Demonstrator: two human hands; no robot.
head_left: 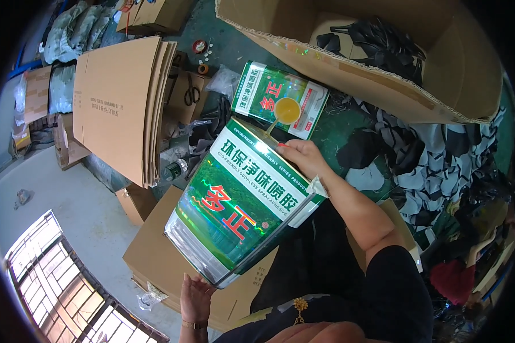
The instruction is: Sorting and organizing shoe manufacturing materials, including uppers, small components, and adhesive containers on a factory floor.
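A large green and white rectangular tin can [243, 200] is tilted forward in front of me. My right hand [301, 158] grips its upper far edge, and my left hand [195, 297] supports its lower near corner from underneath. A thin stream of yellow liquid runs from the tilted can's top into the round opening [286, 110] of a second green and white tin can [278, 97] lying further away on the dark green surface. That opening is full of yellow liquid.
A stack of flat cardboard sheets [123, 106] leans at the left, with scissors [191, 94] and tape rolls [199, 47] behind it. A big open cardboard box [383, 80] with black pieces stands at the back right. Grey and black cut scraps [435, 154] cover the right. Closed cartons [154, 257] sit below the can.
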